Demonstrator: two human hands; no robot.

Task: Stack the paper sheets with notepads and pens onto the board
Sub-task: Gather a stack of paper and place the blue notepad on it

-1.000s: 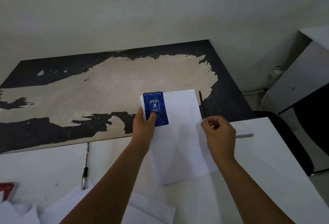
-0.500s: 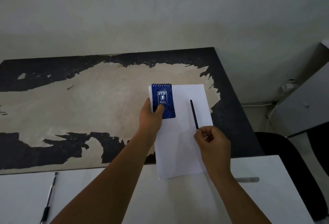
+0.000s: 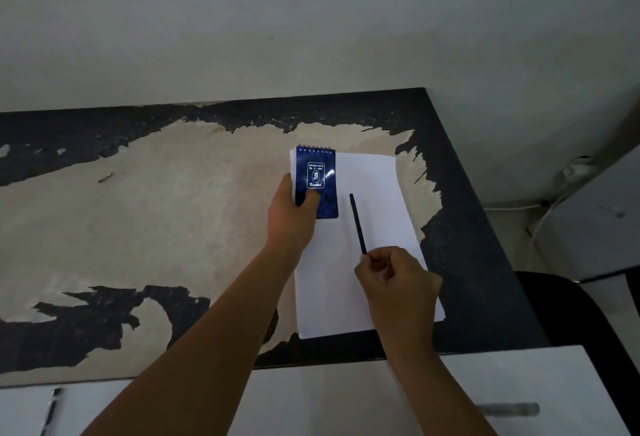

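A white paper sheet (image 3: 374, 200) lies on the worn black-and-beige board (image 3: 173, 227), near its right side. A blue spiral notepad (image 3: 317, 172) sits on the sheet's top left corner; my left hand (image 3: 292, 217) grips the notepad and the sheet's left edge, thumb on the cover. A thin black pen (image 3: 357, 222) lies slanted across the sheet. My right hand (image 3: 398, 283) pinches the pen's near end over the sheet's lower right part.
A white table (image 3: 346, 397) runs along the near edge, with a black pen (image 3: 51, 409) at the left and a grey pen (image 3: 512, 409) at the right. A dark chair (image 3: 568, 307) and a white cabinet (image 3: 595, 227) stand to the right. A wall rises behind the board.
Both hands carried the sheet with notepad and pen forward off the white table onto the board. The pen shifted from the sheet's right edge to its middle.
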